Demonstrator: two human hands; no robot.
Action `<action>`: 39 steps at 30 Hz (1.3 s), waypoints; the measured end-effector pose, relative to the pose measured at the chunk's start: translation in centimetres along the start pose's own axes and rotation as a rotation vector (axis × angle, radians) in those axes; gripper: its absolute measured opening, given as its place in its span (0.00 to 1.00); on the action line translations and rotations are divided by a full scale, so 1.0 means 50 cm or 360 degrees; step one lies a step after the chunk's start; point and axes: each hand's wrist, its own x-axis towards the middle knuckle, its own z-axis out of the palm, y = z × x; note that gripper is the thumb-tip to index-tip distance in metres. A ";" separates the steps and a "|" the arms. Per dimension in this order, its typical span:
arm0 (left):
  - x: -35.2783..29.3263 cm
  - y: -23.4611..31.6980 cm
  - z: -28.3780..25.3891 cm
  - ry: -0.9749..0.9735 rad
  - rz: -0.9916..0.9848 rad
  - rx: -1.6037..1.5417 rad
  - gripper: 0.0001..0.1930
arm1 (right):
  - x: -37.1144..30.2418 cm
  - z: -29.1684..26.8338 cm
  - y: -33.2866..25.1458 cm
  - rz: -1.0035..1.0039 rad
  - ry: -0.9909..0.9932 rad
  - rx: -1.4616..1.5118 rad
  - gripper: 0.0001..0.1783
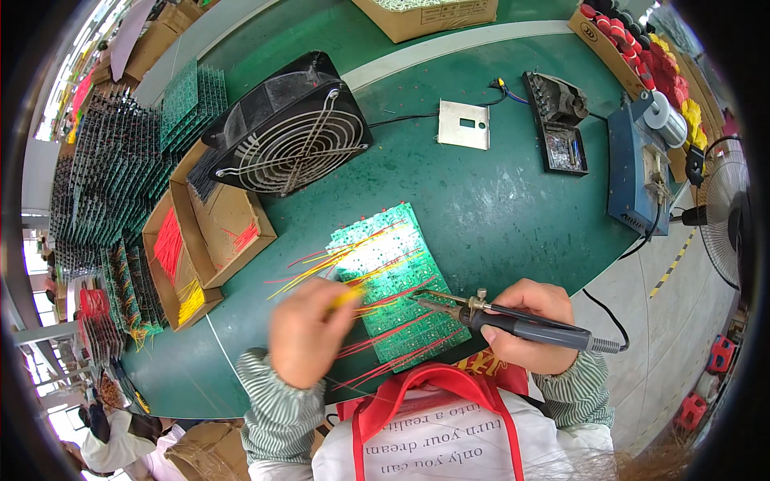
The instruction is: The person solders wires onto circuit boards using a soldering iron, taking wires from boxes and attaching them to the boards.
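Soldering appeared to be in progress on the green circuit board (385, 274), which lay flat on the green tabletop (513, 208) directly in front of the worker, set at a slant. The work was judged part complete. On the far and middle rows, red wires and yellow wires (313, 268) ran out together past the board's left edge; on the rows nearest the worker, only red wires (361, 345) were noted. If every row was meant to carry both colours, the yellow ones on the near rows were outstanding. The quality of the joints could not be verified at this scale.

The right hand (545, 301) was closed around the grey handle of a soldering iron (553, 333), with a thin metal feed tube mounted above its tip. The tip stood over the board's middle right; contact could not be confirmed. The left hand (305, 333) was over the board's left side, blurred, its fingers curled, with a yellow patch at the fingertips; whether it gripped a wire could not be determined.

The board was a rectangular panel of repeated small circuits, glossy under strong glare on its far half, with red spots along the far edge. Loose wires of both colours lay in a cardboard tray (190, 240) to the left.
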 end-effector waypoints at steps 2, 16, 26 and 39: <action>0.007 0.004 -0.038 0.0293 -0.0068 0.0279 0.06 | -0.004 -0.006 -0.002 0.0006 0.0008 -0.0023 0.10; 0.028 0.045 0.074 -0.0154 0.0171 -0.0025 0.06 | -0.002 -0.021 -0.002 0.0054 0.0067 -0.0046 0.09; 0.029 0.046 0.078 -0.0148 0.0171 -0.0021 0.06 | -0.002 -0.026 0.002 0.0029 0.0062 -0.0021 0.09; 0.027 0.029 -0.037 0.0478 0.0074 0.0555 0.05 | -0.017 -0.038 -0.002 0.0054 0.0077 -0.0059 0.10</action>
